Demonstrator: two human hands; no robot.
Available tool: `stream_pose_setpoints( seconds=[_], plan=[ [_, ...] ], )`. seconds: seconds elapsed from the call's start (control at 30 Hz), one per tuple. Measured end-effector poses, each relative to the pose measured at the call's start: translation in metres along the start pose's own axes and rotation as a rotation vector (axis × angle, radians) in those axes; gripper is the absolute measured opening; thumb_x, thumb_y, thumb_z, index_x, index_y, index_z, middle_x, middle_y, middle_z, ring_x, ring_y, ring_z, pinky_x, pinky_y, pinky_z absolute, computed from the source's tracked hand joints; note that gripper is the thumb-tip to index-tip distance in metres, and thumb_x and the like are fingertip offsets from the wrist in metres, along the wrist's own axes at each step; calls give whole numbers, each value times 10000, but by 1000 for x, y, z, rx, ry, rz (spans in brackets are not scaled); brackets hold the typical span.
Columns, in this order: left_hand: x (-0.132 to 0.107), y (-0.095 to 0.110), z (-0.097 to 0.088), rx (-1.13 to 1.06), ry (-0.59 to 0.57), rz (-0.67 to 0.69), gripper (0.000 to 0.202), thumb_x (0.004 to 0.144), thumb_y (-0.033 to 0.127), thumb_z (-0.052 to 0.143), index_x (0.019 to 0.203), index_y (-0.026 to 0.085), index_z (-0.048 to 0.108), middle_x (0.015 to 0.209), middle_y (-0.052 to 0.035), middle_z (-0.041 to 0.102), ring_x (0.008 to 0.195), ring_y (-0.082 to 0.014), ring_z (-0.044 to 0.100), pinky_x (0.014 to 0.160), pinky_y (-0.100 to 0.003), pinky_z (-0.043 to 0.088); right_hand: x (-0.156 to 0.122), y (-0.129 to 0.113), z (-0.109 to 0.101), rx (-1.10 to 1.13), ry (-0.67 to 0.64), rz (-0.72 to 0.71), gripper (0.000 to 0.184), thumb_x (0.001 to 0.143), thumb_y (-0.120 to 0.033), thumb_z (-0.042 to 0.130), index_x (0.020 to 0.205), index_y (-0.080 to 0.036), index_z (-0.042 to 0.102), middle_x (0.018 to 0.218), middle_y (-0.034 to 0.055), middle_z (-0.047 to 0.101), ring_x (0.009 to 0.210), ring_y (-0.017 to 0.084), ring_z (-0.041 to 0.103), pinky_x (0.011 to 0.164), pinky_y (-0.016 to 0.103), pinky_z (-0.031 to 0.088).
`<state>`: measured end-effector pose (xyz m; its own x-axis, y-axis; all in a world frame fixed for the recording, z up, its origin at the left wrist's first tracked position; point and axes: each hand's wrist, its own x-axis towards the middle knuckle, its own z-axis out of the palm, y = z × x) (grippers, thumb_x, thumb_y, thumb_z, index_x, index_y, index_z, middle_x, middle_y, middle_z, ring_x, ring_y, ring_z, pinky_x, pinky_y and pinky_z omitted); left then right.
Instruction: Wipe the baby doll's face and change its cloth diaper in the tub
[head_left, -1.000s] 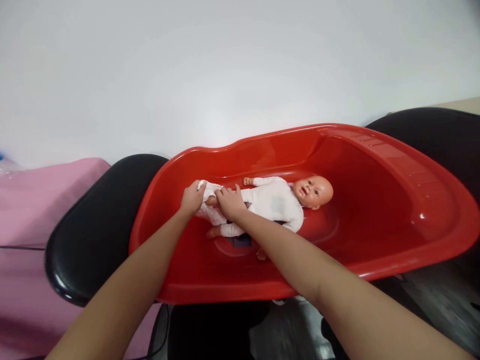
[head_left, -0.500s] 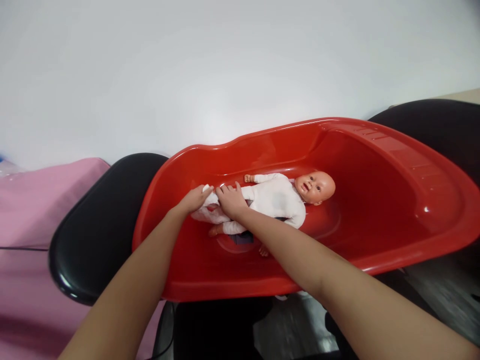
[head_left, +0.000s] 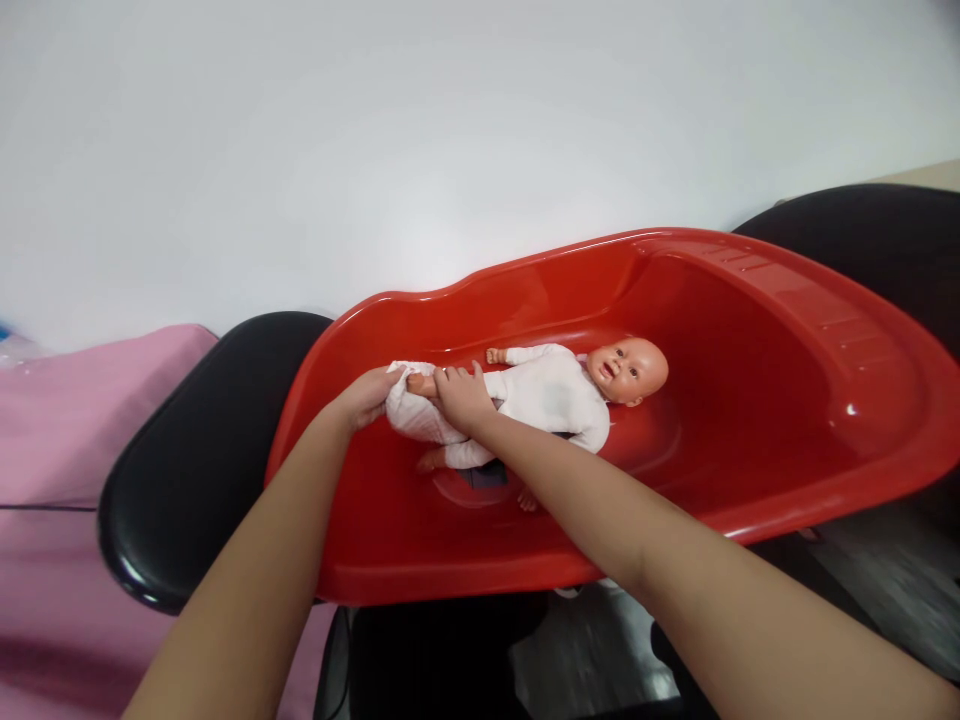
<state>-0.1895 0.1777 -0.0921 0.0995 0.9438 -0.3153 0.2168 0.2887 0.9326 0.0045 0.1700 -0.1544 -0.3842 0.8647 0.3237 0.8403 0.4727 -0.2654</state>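
A baby doll (head_left: 553, 390) in a white top lies on its back inside a red baby bathtub (head_left: 750, 400), head to the right. My left hand (head_left: 366, 397) is closed on white pants (head_left: 416, 415), pulled out to the left past the doll's foot. One bare foot (head_left: 421, 384) shows above the white fabric. My right hand (head_left: 463, 398) is wrapped round the doll's leg just above that foot. Much of that leg is hidden under my fingers. The doll's other foot (head_left: 431, 460) rests near the tub floor.
The tub rests between a black seat (head_left: 202, 460) on the left and another black seat (head_left: 862, 230) on the right. Behind it rises a white wall (head_left: 420, 130). Pink fabric (head_left: 97, 400) lies at the far left.
My left hand has moved left and slightly down, drawing the white pants with it. The doll's foot has come into view out of the fabric. My right hand stays on the leg.
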Motion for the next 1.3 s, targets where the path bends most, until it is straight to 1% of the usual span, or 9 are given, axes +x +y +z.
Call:
stream_pose_setpoints(
  seconds=[0.13, 0.23, 0.47, 0.67, 0.77, 0.9, 1.0, 1.17, 1.3],
  plan=[
    [-3, 4, 3, -14, -77, -67, 484, 838, 519, 749, 1143, 145, 726, 1170, -131, 738, 964, -219, 677, 809, -304, 543, 0, 2, 4, -9, 9, -22, 317, 1030, -379, 433, 1237, -176, 561, 1151, 130, 719, 1055, 290, 654, 1086, 535, 327],
    [-6, 6, 6, -5, -106, -94, 458, 810, 487, 777, 1115, 147, 743, 1119, -121, 752, 900, -211, 680, 752, -293, 544, -1, 3, 6, -16, 18, -50, 345, 1020, -425, 459, 1220, -163, 563, 1142, 131, 717, 1040, 295, 658, 1088, 542, 322],
    [-9, 6, 9, 68, -134, -16, 481, 712, 405, 859, 1102, 146, 753, 1180, -143, 751, 1038, -288, 698, 873, -365, 549, -1, 1, 3, -15, 1, -42, 308, 1038, -367, 413, 1218, -172, 570, 1129, 120, 723, 1040, 284, 659, 1091, 522, 320],
    [-9, 6, 8, 70, -155, -8, 550, 728, 524, 828, 1114, 140, 749, 1169, -154, 752, 1010, -289, 702, 842, -363, 547, 1, 1, 3, -15, -17, -39, 315, 1046, -380, 383, 1193, -176, 572, 1150, 128, 722, 1058, 276, 653, 1103, 523, 302],
    [-7, 5, 7, 177, -45, 49, 540, 765, 578, 763, 1086, 144, 760, 1095, -129, 772, 953, -274, 703, 801, -342, 537, 2, 1, 4, -12, -33, -30, 339, 1035, -422, 412, 1189, -172, 582, 1169, 139, 718, 1076, 281, 649, 1106, 518, 305],
    [-3, 5, 3, 423, 246, 175, 408, 761, 509, 750, 940, 144, 775, 896, -75, 779, 828, -239, 682, 705, -290, 491, 0, -1, 4, -45, -60, -53, 283, 1025, -319, 423, 1188, -169, 598, 1179, 141, 717, 1070, 287, 649, 1100, 523, 311],
    [0, 6, 1, 390, 427, 234, 387, 787, 518, 708, 842, 137, 748, 792, -59, 746, 732, -208, 641, 635, -272, 462, -3, -4, 2, -54, -73, -71, 260, 1017, -266, 421, 1171, -170, 607, 1158, 141, 723, 1071, 285, 645, 1085, 507, 330],
    [1, 6, -1, 195, 521, 291, 458, 800, 604, 686, 770, 147, 686, 720, -38, 683, 643, -169, 586, 563, -255, 433, -2, -4, 0, -49, -102, -60, 278, 1009, -313, 455, 1200, -162, 590, 1202, 157, 708, 1086, 293, 642, 1096, 523, 325],
    [3, 7, -3, 183, 566, 186, 620, 766, 754, 651, 773, 136, 702, 766, -78, 710, 660, -195, 607, 564, -282, 448, 0, -4, 1, -70, -95, -55, 283, 1000, -317, 478, 1200, -153, 591, 1193, 166, 706, 1098, 300, 638, 1094, 528, 329]
  ],
)
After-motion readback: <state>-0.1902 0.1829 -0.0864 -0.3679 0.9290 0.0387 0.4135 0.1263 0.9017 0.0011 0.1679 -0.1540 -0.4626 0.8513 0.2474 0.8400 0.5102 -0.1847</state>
